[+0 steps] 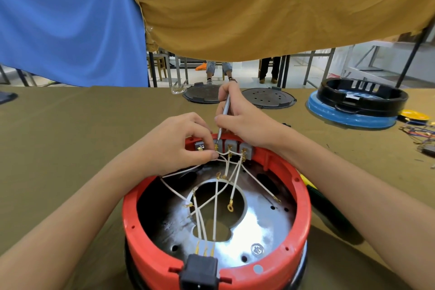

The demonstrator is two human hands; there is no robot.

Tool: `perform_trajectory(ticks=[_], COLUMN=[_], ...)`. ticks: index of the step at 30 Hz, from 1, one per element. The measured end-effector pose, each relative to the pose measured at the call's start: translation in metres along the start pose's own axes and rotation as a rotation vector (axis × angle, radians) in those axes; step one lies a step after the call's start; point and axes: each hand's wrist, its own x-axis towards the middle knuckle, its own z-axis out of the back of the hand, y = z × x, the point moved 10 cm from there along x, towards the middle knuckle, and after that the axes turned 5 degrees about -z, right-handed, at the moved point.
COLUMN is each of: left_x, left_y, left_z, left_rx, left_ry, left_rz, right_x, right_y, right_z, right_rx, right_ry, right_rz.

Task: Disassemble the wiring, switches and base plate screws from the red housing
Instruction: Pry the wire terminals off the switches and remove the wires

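On the olive cloth (70, 139) at the near edge of the table, the red housing (303, 198) is set open side up, directly below the camera. It is a round plastic shell with a thick rim carrying small screw holes and moulded tabs. A shiny metal base plate (254, 226) is seen inside, with a large central opening and several small holes; one screw (257, 249) is seated in it near the front right. A black socket (200, 271) is fitted in the near wall, with three brass terminals above it. Grey switches (237, 147) are lined up along the far inner wall. White wires (215, 209) are run from the switches and socket across the opening, several ending in loose brass ring lugs.

The left hand (174, 146) is held at the far wall, thumb and fingertips pinched on a wire at the switch terminals. The right hand (244, 117) is closed around a thin metal tool (224, 115), gripped like a pen, its tip set at the terminal of a switch just beside the left fingertips.

Further back, two dark round plates (268, 99) are laid on the cloth. At the far right, a black ring (362, 94) is stacked on a blue ring (348, 115), near a bundle of coloured wires (419, 134). Blue (70, 23) and mustard (270, 7) cloths are hung behind the table.
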Motion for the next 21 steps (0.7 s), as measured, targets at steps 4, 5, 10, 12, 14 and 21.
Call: perform_trajectory(ticks=[4, 5, 10, 12, 14, 21], left_x=[0.000, 0.000, 0.000, -0.001, -0.001, -0.001], left_y=[0.001, 0.001, 0.001, 0.000, -0.001, -0.001], left_z=[0.000, 0.000, 0.000, 0.000, 0.001, 0.000], left_rx=[-0.001, -0.002, -0.005, -0.007, -0.015, -0.009], left_ry=[0.001, -0.001, 0.006, 0.002, -0.001, 0.001], left_rz=[0.004, 0.003, 0.004, 0.001, 0.002, 0.004], right_x=[0.007, 0.008, 0.004, 0.001, -0.001, 0.003], right_y=[-0.002, -0.003, -0.003, 0.004, 0.008, 0.002], right_z=[-0.005, -0.005, 0.002, 0.003, 0.003, -0.003], right_rx=[0.007, 0.016, 0.036, 0.007, -0.024, 0.013], right_ry=[0.027, 0.027, -0.051, -0.078, -0.086, -0.003], right_rz=[-0.034, -0.039, -0.002, 0.053, 0.087, 0.022])
